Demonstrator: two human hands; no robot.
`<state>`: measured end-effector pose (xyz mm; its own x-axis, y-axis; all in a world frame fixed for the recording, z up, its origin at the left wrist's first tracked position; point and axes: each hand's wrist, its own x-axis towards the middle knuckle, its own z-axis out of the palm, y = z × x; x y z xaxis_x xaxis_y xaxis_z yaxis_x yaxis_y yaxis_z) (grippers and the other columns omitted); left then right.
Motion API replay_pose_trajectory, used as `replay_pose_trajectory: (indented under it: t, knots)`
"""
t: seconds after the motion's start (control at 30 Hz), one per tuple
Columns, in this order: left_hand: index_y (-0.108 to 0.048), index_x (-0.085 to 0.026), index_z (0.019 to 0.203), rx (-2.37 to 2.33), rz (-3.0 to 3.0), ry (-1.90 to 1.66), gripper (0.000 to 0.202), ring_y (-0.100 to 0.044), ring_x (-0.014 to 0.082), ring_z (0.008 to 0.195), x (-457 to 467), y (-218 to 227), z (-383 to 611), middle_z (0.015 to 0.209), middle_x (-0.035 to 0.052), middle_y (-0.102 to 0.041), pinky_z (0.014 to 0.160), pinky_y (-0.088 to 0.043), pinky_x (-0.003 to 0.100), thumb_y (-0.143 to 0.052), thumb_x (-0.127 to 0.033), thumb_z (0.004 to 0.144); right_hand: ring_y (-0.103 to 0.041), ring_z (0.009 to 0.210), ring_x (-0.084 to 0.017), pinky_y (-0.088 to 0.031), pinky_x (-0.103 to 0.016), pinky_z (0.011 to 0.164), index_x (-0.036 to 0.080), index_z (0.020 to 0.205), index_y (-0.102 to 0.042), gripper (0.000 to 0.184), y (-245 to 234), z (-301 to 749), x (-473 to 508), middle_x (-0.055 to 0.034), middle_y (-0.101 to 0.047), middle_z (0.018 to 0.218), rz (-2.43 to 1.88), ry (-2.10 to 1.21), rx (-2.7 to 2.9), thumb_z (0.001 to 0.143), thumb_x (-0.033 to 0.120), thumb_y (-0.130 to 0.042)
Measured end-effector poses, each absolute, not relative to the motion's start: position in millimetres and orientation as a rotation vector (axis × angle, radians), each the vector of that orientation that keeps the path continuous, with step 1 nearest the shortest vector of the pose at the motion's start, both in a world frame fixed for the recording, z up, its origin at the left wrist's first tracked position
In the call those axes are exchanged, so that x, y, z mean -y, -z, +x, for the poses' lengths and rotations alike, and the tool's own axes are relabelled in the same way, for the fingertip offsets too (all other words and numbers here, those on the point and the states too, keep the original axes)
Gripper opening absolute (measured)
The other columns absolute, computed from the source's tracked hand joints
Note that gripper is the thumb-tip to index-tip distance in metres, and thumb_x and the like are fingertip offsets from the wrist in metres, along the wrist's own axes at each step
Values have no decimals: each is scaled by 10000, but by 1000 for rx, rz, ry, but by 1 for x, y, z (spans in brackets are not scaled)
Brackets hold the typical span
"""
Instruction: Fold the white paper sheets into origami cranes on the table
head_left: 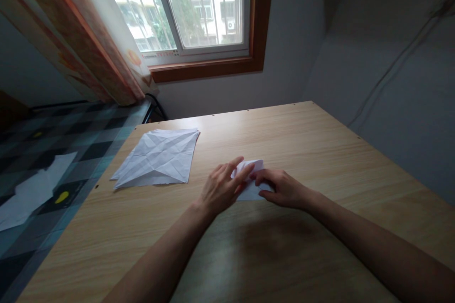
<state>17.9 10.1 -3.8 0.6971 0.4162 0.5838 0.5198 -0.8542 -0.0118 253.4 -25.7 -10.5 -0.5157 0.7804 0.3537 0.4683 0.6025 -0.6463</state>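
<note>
A small folded sheet of white paper lies on the wooden table in front of me, one flap of it raised at the far side. My left hand rests at its left edge, the fingers stretched apart over the paper. From the right, my right hand pinches the paper's right side between thumb and bent fingers. The hands cover parts of the sheet, so its full shape is hidden.
Several creased white sheets lie stacked at the table's far left. More white paper is on the checked cloth left of the table. A window and a curtain are behind.
</note>
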Motion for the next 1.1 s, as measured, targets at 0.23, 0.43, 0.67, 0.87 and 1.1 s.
replay_pose_trajectory:
  t: [0.23, 0.43, 0.67, 0.87, 1.1]
  knots:
    - [-351, -184, 1437, 1272, -2877, 1030, 733, -557, 275, 1191, -15, 11, 23, 1316, 136, -574, 1000, -472, 449, -629, -162, 759, -629, 1129, -224, -496, -392, 980, 201, 1098, -687, 340, 11, 253, 26, -117, -644, 1263, -878, -579, 2299, 809, 70, -565]
    - [-593, -167, 1180, 1387, -2931, 937, 403, -623, 250, 1030, -18, 7, 26, 1114, 96, -692, 915, -502, 434, -560, -101, 783, -621, 1099, -240, -526, -415, 929, 208, 1116, -701, 350, 16, 251, 27, -117, -667, 1190, -925, -495, 2362, 810, 95, -574]
    - [-648, -203, 1125, 1078, -2847, 960, 230, -609, 229, 1003, -12, 4, 25, 1126, 94, -684, 882, -493, 400, -558, -264, 922, -595, 1106, -237, -515, -425, 948, 205, 1162, -662, 361, 13, 251, 29, -117, -633, 1240, -939, -479, 2379, 824, 111, -581]
    - [-718, -197, 898, 1108, -2811, 1168, 220, -637, 170, 763, -11, 3, 26, 822, 50, -719, 725, -516, 301, -522, -279, 955, -588, 1124, -255, -484, -448, 994, 151, 1171, -661, 306, 13, 241, 33, -150, -641, 1217, -850, -337, 2458, 875, 196, -600]
    - [-717, -191, 859, 1537, -2867, 1375, 155, -658, 128, 639, -14, 4, 26, 762, 1, -742, 629, -501, 223, -574, -239, 896, -565, 1170, -301, -430, -491, 1031, 118, 1238, -623, 428, 10, 233, 39, -166, -630, 1276, -911, -197, 2576, 857, 313, -637]
